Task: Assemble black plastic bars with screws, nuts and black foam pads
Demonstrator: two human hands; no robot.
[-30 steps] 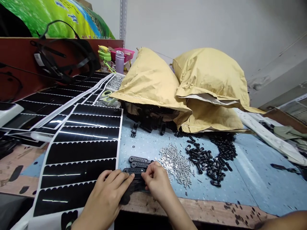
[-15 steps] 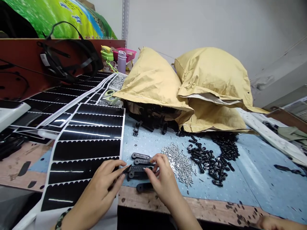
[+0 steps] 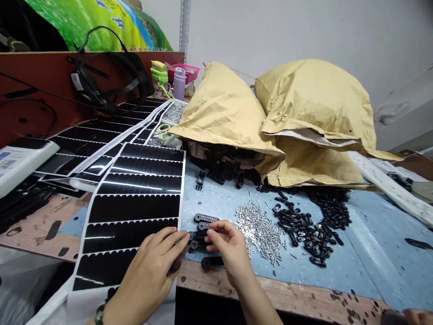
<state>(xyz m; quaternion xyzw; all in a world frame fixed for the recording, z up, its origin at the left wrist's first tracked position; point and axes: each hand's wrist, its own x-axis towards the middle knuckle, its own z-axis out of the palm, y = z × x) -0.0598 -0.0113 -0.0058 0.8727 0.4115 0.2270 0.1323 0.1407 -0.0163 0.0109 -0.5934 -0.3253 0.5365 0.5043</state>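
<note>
Grip contents unclear: right hand [image 3: 232, 247] curls, thumb near fingertips; left hand [image 3: 157, 259] reaches palm-down, fingers bent, to black bars [image 3: 204, 218].

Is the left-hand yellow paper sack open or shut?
Open: the sack gapes along its front edge, and black parts show in the gap.

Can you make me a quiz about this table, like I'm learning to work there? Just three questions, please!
1. True or false: the pile of small silver parts lies between the right hand and the loose black parts.
2. What colour is the bottle just right of the yellow-and-green bottle? A) red B) purple C) black
3. Which hand is nearer the sheet of black strips?

Key: 1. True. 2. B. 3. The left hand.
</note>
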